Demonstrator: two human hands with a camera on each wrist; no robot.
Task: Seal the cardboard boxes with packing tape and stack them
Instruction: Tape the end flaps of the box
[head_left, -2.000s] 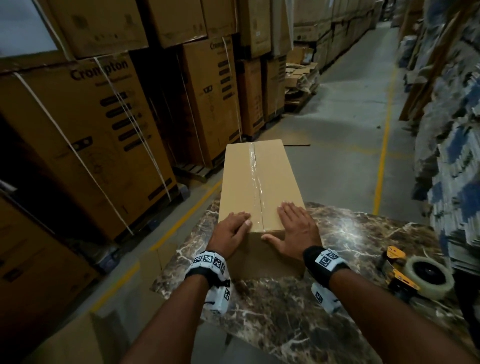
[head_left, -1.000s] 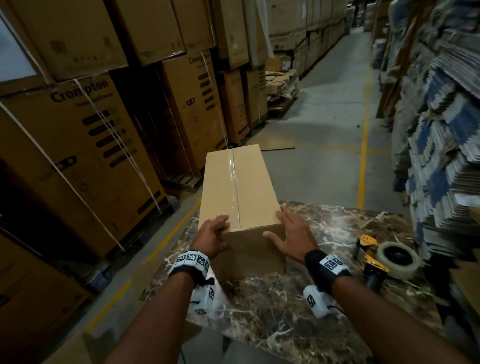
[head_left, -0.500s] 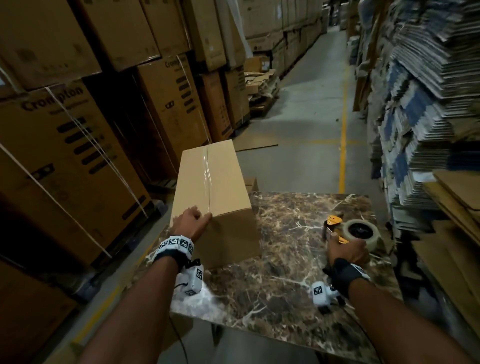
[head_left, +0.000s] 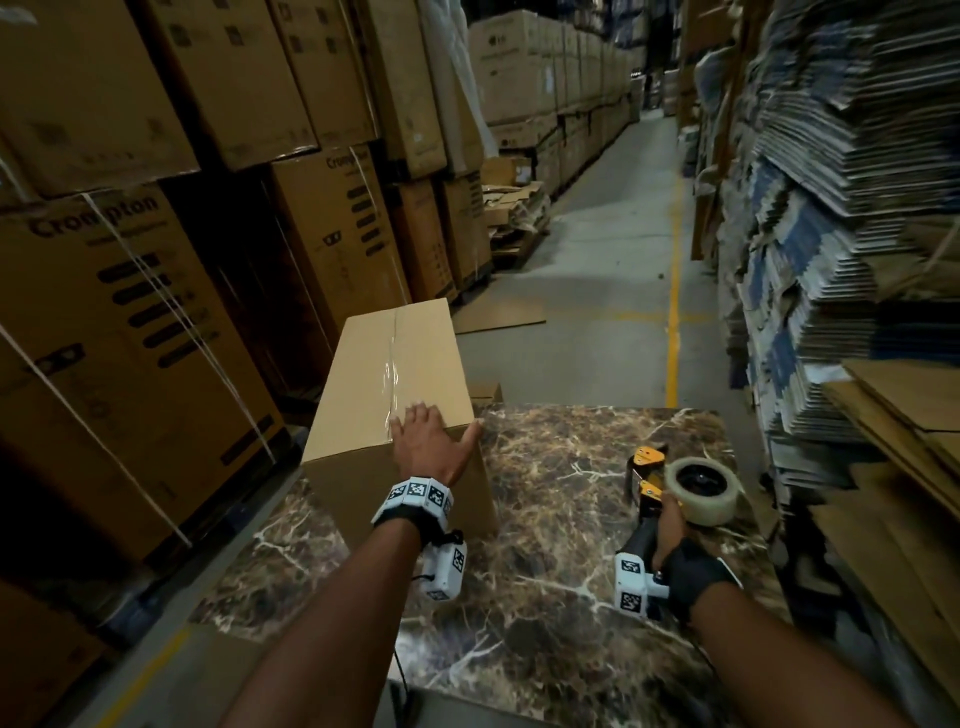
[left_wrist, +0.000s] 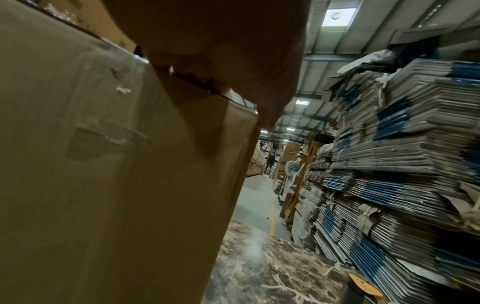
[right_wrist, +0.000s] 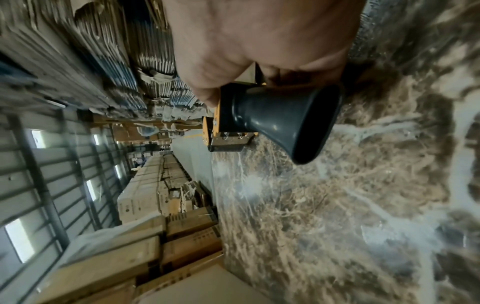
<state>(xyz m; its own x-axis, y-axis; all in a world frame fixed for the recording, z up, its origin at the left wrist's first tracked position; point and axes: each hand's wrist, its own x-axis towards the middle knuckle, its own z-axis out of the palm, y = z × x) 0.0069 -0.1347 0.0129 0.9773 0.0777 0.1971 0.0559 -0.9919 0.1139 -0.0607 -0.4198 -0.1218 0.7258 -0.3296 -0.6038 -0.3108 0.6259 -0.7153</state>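
Marbled bench (head_left: 571, 519) at frame centre: left hand (head_left: 428, 449), fingers flat, steadies light, stiff cardboard box (head_left: 400, 364); right hand (head_left: 670, 525) grips tape dispenser (head_left: 647, 493) handle.

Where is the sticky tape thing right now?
In the head view, the tape dispenser lies on the right side of the marble table, right of the cardboard box. The right hand grips its handle.

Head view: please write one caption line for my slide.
Left hand rests on the taped cardboard box while right hand grips the tape dispenser on the marble table.
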